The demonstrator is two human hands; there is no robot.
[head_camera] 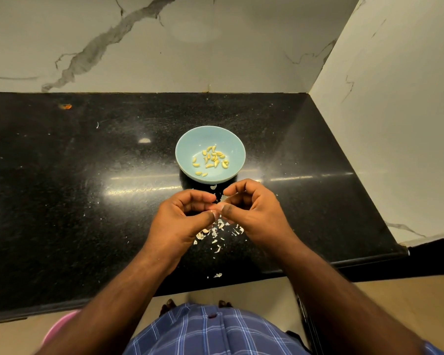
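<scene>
Flakes of pale skin (pixel 215 231) are scattered on the black tabletop (pixel 87 175), directly beneath the two hands. A small pale piece (pixel 216 207) is pinched between thumb and curled fingers of the left hand (pixel 182 216) and is gripped from the other side by the right hand (pixel 251 211). The fingertips of both hands are pressed close together around it, so most of it is hidden. Both hands are held just above the tabletop. Just beyond them a light blue bowl (pixel 190 144) is set, in which yellowish peeled cloves (pixel 213 158) are gathered. A veined marble wall (pixel 164 47) is seen behind.
</scene>
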